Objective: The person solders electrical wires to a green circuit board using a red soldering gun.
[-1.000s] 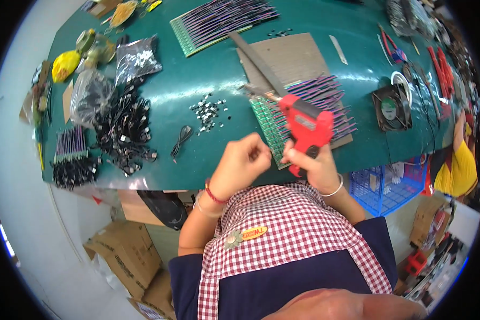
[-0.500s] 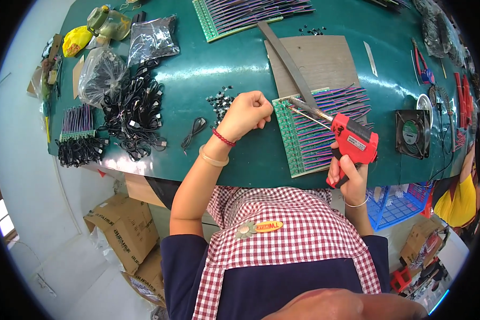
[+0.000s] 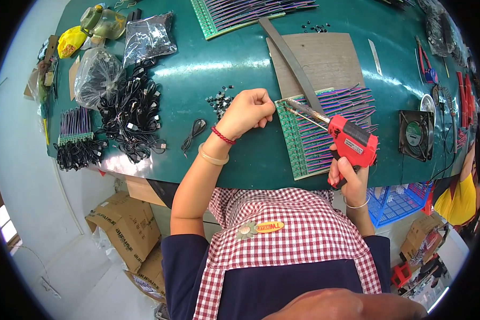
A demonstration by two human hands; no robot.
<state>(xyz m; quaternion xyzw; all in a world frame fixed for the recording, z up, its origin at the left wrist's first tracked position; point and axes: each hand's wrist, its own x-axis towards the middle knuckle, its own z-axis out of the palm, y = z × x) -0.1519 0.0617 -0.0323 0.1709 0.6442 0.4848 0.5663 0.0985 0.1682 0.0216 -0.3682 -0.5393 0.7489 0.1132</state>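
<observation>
My right hand (image 3: 353,180) is wrapped round the grip of a red-and-black soldering gun (image 3: 354,141). The gun's metal tip points left and reaches the upper left corner of a green circuit board panel (image 3: 290,146). Rows of purple, pink and black wires (image 3: 325,143) run rightward from that panel. Just left of the same corner, my left hand (image 3: 249,112) is closed with fingertips pinched together; whatever they hold is hidden. A flat metal bar (image 3: 290,61) lies slanted across a brown wooden board (image 3: 330,61) and onto the wires.
Small black-and-silver connectors (image 3: 218,101) lie beside my left wrist, near a coiled cable (image 3: 194,133). Black cables (image 3: 133,117) are heaped at left. A second wired panel (image 3: 208,21) lies at the far side. A square fan (image 3: 416,134) stands at right above a blue crate (image 3: 392,205).
The view has shifted slightly. Both hands hold nearly the same pose, and the soldering gun's tip stays at the panel's upper left corner.
</observation>
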